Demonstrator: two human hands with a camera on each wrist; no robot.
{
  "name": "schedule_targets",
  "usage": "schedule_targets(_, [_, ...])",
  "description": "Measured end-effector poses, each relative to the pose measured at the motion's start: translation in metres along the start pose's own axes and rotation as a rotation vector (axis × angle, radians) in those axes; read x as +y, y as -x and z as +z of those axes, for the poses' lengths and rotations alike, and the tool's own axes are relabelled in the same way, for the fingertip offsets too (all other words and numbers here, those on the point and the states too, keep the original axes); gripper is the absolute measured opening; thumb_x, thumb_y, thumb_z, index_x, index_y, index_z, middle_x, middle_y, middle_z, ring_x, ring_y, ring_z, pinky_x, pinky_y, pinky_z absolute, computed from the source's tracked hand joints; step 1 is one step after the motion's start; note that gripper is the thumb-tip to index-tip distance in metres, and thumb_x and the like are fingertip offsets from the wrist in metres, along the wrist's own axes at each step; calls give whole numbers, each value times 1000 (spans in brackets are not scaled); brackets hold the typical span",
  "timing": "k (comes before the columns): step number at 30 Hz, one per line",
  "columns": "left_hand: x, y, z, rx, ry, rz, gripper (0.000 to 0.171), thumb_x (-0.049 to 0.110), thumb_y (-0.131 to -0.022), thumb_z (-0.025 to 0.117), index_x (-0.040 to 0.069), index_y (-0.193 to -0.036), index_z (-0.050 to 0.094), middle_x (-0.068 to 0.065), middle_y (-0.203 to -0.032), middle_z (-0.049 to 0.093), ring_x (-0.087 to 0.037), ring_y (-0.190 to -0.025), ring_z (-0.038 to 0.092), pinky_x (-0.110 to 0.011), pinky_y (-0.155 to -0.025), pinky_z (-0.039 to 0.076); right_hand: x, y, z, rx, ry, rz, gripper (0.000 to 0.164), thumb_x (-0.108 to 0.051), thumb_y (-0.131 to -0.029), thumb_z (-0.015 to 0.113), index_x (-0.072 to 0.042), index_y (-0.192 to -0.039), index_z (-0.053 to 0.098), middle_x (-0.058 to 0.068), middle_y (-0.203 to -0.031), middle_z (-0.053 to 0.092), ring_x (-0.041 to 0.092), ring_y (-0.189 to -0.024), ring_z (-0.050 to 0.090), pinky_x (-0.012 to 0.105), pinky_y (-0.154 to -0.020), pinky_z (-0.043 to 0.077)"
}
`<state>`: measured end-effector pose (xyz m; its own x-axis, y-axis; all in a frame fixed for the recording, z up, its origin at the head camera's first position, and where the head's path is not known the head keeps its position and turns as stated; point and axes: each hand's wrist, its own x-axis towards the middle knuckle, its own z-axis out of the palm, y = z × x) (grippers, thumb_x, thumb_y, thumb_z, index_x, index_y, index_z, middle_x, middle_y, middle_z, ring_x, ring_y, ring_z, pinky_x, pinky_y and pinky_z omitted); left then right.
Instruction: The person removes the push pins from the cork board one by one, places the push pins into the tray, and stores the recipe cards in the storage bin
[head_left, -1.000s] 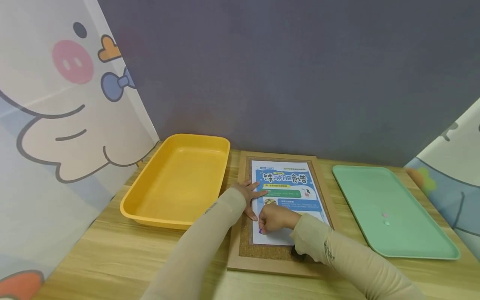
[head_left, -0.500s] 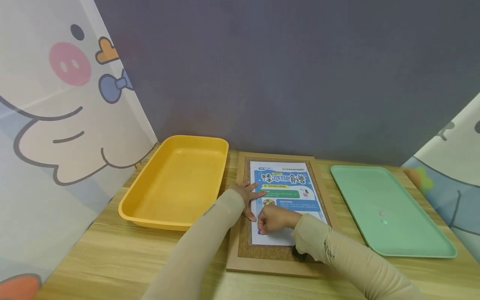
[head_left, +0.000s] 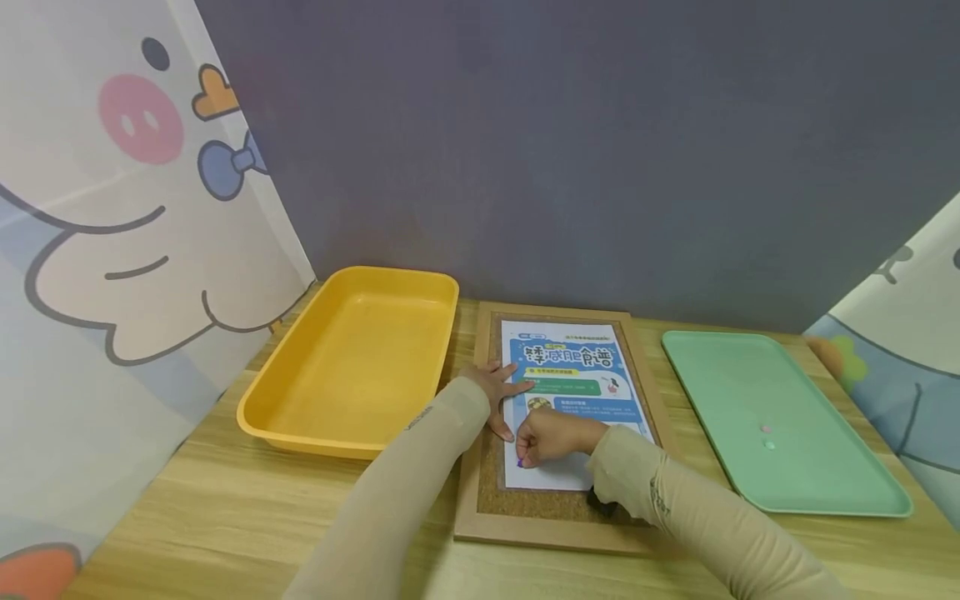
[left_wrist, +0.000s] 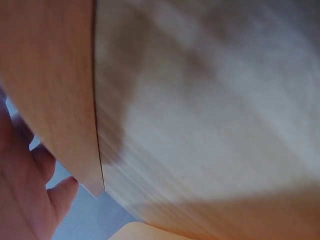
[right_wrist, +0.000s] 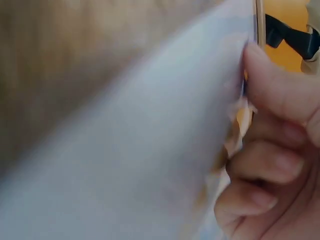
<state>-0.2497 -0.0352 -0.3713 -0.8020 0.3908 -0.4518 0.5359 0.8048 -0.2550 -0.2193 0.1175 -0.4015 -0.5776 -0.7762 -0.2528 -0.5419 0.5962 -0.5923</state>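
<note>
A printed poster [head_left: 551, 477] lies on a framed cork board [head_left: 543, 504] on the table. My left hand [head_left: 495, 396] rests with fingers spread across the poster's left edge and the frame. At the poster's lower left corner, my right hand [head_left: 551, 437] pinches a small purple pushpin [head_left: 521, 463] between thumb and fingertips, right at the paper. In the right wrist view, the thumb presses close over the white paper [right_wrist: 120, 145] while the other fingers curl in. Most of the pushpin is hidden by the fingers.
On the left stands a yellow tray [head_left: 251, 412], close to the board's frame. To the right lies a green tray [head_left: 817, 467] with a small pink piece [head_left: 766, 429] and a small white piece [head_left: 769, 445] on it. A dark grey panel [head_left: 555, 150] rises behind the table.
Both hands keep their places on the poster, with the purple pushpin still at the same corner. Only the head view shifts slightly.
</note>
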Motion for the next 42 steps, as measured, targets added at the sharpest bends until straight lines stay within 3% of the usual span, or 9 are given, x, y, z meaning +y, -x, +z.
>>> schedule_targets(5, [0, 0, -1, 12, 19, 9, 100, 77, -70, 59, 49, -151, 8, 13, -160, 2, -13, -146, 8, -26, -101, 39, -1, 1, -2, -14, 56, -25, 11, -2, -82, 71, -5, -72, 69, -7, -62, 62, -4, -54, 44, 15, -57, 41])
schedule_targets(11, [0, -1, -1, 18, 42, 8, 100, 75, -69, 61, 48, -151, 10, 13, -160, 3, -13, -146, 8, -28, -106, 34, 1, 0, -2, -26, 47, -56, 10, 1, -81, 70, -3, -72, 68, -5, -61, 62, -4, -53, 43, 14, -55, 40])
schedule_targets(18, [-4, -3, 6, 24, 49, 30, 99, 74, -71, 61, 47, -151, 11, 11, -160, 5, -15, -146, 9, -26, -101, 39, 0, -2, -2, -36, -5, -34, 11, 3, -81, 70, -2, -71, 67, -7, -60, 59, -3, -53, 42, 14, -53, 38])
schedule_targets(25, [-5, -3, 5, 46, 85, 59, 97, 72, -72, 63, 44, -152, 15, 9, -160, 8, -17, -146, 10, -32, -110, 29, 1, -2, -2, -23, -2, 9, 12, 3, -80, 71, -4, -70, 67, -8, -59, 58, -2, -53, 42, 15, -54, 37])
schedule_targets(33, [-3, -2, 5, 30, 69, 46, 98, 73, -72, 62, 44, -152, 14, 9, -160, 7, -17, -146, 9, -32, -109, 31, 2, 0, -1, -24, 14, -53, 11, 3, -80, 70, -3, -71, 67, -7, -60, 58, -3, -54, 42, 15, -56, 39])
schedule_targets(42, [-3, -10, 8, 40, 54, 34, 99, 74, -70, 62, 46, -152, 12, 11, -160, 6, -16, -146, 10, -30, -105, 36, 3, 1, -6, -46, -65, -54, 8, 5, -81, 68, 1, -74, 68, -5, -62, 60, -3, -54, 43, 15, -55, 39])
